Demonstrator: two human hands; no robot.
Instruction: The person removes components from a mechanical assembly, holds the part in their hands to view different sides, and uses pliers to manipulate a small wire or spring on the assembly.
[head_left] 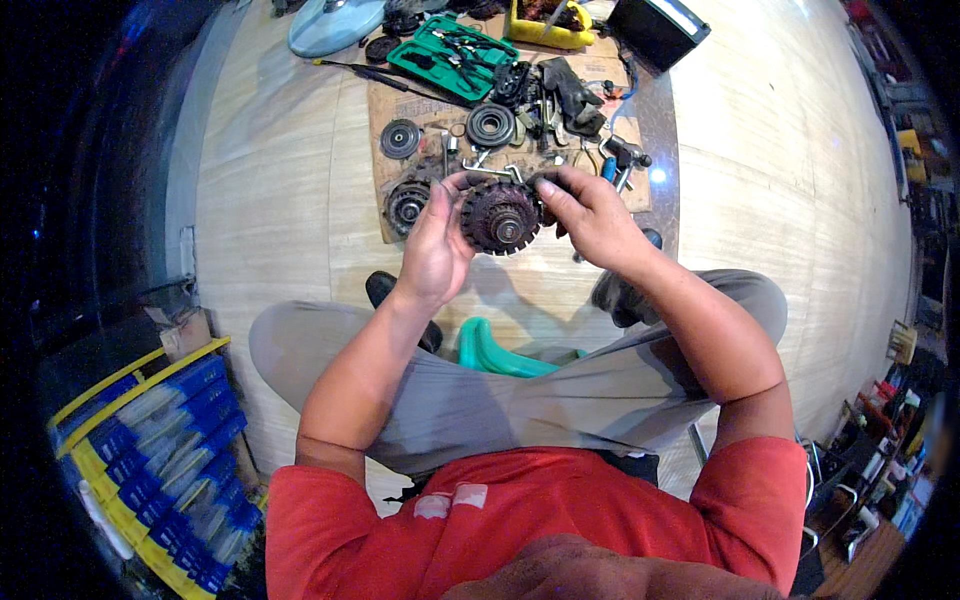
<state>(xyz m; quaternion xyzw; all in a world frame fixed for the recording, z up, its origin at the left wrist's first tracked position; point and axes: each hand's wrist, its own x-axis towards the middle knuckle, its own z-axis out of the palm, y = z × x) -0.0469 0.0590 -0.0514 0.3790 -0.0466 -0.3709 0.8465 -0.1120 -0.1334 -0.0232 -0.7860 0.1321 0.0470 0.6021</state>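
Note:
I sit on a low green stool (495,352) and hold a rusty, dark round toothed part (499,217) up in front of me with both hands. My left hand (437,240) grips its left rim, thumb across the top. My right hand (588,214) grips its right side, fingers curled over the upper edge. Below the part, on the floor, lies a brown cardboard sheet (391,105) with several greasy round parts: a pulley (400,139), a dark ring-shaped part (490,125) and another disc (407,205) next to my left hand.
A green tool case (452,57) lies open at the far edge of the cardboard, with a yellow tray (541,30), a black box (659,27) and a pale blue round cover (335,24) around it. A yellow-and-blue crate (150,455) stands at my left. Shelves crowd the right edge.

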